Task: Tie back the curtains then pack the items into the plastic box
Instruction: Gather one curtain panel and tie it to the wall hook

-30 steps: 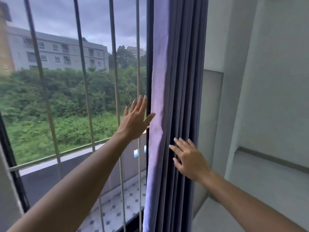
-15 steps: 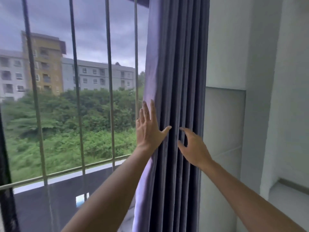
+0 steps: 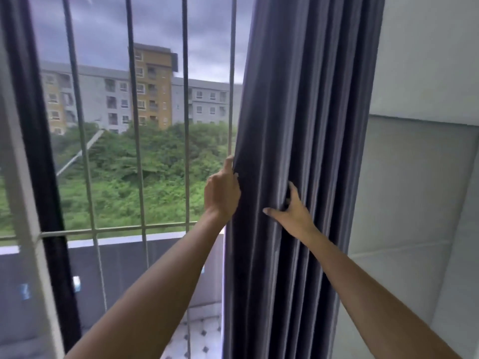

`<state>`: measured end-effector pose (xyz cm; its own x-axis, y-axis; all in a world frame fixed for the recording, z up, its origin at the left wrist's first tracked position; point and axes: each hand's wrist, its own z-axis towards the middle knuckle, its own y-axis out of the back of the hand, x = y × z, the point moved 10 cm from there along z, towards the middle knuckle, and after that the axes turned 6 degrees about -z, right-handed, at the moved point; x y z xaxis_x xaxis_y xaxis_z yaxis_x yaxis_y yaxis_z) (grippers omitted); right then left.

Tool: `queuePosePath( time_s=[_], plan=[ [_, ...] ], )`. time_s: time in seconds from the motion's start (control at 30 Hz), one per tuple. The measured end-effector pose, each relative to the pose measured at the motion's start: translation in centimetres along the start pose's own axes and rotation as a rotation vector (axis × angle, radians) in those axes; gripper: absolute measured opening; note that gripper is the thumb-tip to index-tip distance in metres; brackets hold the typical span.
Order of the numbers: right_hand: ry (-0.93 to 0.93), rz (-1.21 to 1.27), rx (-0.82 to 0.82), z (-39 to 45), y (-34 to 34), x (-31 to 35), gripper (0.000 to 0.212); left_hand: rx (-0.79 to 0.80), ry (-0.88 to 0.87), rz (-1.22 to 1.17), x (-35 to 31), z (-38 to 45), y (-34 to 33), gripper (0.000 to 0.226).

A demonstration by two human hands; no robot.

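A grey-purple pleated curtain (image 3: 305,112) hangs bunched at the right side of the window. My left hand (image 3: 221,193) grips its left edge, fingers wrapped round behind the fabric. My right hand (image 3: 291,208) holds the front pleats just to the right, thumb out to the left and fingers tucked into a fold. No tie-back or plastic box is in view.
Vertical metal window bars (image 3: 185,112) and a dark window frame (image 3: 33,125) stand to the left, with a balcony wall, greenery and buildings outside. A pale padded wall panel (image 3: 414,190) is directly right of the curtain.
Both hands went from flat and open beside the curtain to grasping it. The left hand closed round the curtain's edge and the right hand dug into the pleats. The view shifted left.
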<state>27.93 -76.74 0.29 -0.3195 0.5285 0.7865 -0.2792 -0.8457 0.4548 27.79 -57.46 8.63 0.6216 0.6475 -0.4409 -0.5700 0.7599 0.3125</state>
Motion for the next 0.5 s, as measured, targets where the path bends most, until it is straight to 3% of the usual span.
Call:
queuePosePath(
  time_s=[0.17,0.3,0.5],
  plan=[
    [-0.062,-0.139,0.031,-1.8,-3.5,-6.0,0.061,0.196,0.021,-0.139,0.1,-2.0,-3.9,0.075],
    [-0.154,-0.322,0.143,-4.3,-6.8,-11.8,0.066,0.299,0.194,-0.221,1.3,-2.7,-6.3,0.041],
    [-0.292,-0.565,0.184,-9.1,-8.8,-17.4,0.062,0.352,0.268,-0.283,2.6,-4.5,-7.7,0.043]
  ],
)
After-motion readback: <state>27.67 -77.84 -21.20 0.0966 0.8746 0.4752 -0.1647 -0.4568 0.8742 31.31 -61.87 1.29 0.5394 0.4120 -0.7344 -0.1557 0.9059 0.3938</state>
